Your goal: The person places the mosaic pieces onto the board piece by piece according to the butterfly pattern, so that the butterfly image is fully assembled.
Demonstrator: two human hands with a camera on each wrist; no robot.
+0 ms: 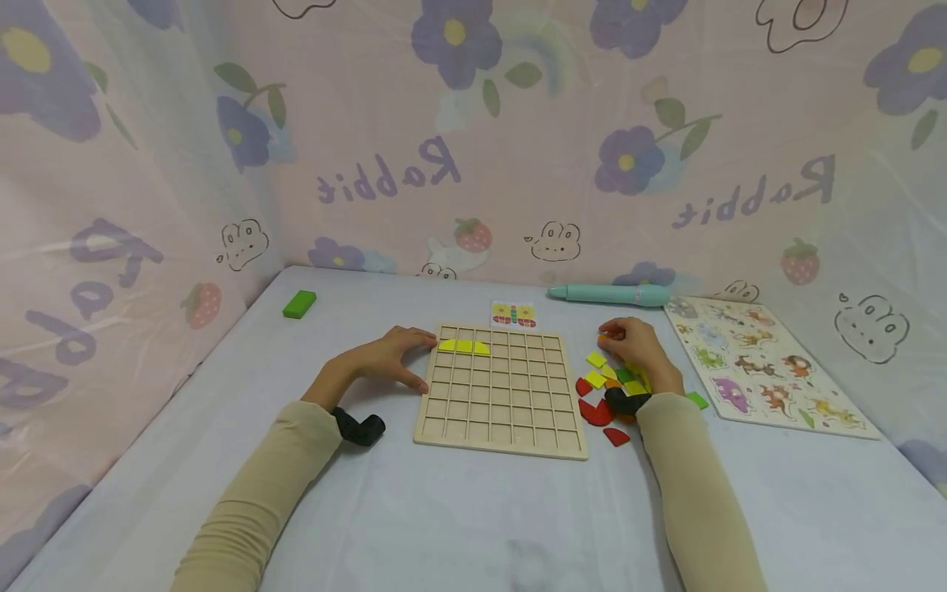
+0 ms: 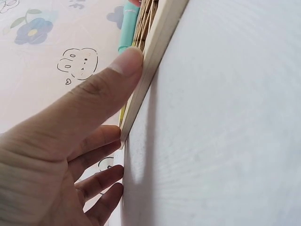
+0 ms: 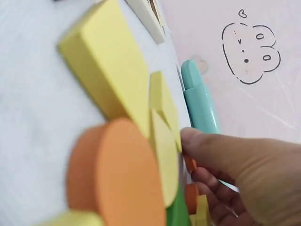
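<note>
A wooden grid board (image 1: 503,393) lies on the table, with a row of yellow pieces (image 1: 464,347) in its upper left cells. My left hand (image 1: 385,359) rests at the board's left side, its thumb (image 2: 127,63) and extended fingers touching the edge. Beyond the board's right side, my right hand (image 1: 635,345) pinches a small orange piece (image 3: 189,162) between thumb and fingers. Below that hand is a loose heap of flat wooden pieces: a red quarter-round (image 1: 616,437), yellow squares (image 1: 596,359), and green and orange ones. The wrist and its black strap hide part of the heap.
A small pattern card (image 1: 514,314) lies behind the board. Farther back is a teal pen-shaped tube (image 1: 610,295). An animal puzzle board (image 1: 773,366) lies at the right, and a green block (image 1: 299,304) at the far left. Printed cloth (image 1: 503,205) walls the table's back and sides.
</note>
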